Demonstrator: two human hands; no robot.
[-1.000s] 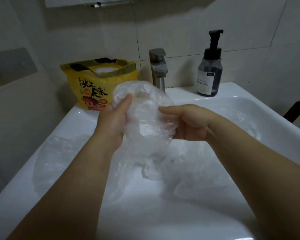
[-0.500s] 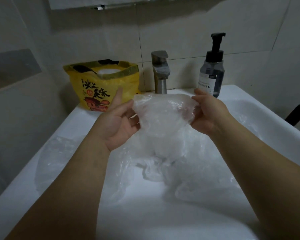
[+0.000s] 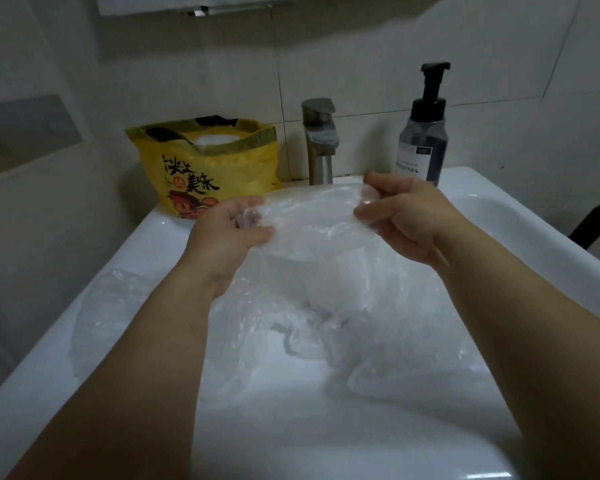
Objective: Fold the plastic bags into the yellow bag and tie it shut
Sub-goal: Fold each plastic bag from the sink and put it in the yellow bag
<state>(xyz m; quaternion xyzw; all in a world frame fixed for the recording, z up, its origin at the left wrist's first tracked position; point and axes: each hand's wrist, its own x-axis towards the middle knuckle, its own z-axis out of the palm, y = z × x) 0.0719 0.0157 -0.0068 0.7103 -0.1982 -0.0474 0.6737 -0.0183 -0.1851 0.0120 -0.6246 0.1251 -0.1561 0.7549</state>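
A clear plastic bag [image 3: 312,223] is stretched flat between my two hands above the white sink. My left hand [image 3: 227,233] pinches its left end. Its right end is pinched by my right hand [image 3: 402,216]. Below them more crumpled clear plastic bags [image 3: 343,323] lie in the basin, and one [image 3: 118,306] drapes over the sink's left rim. The yellow bag [image 3: 205,168] with printed characters stands open at the back left corner, something white showing inside.
The sink [image 3: 520,237] fills the lower view. A metal faucet [image 3: 321,143] stands at the back centre, and a dark pump bottle [image 3: 423,133] to its right. Tiled walls close in behind and at left. A dark chair part [image 3: 596,226] shows at far right.
My hands have moved apart, pulling the bunched clear bag out into a wide flat strip. The bag was held upright and crumpled a second ago.
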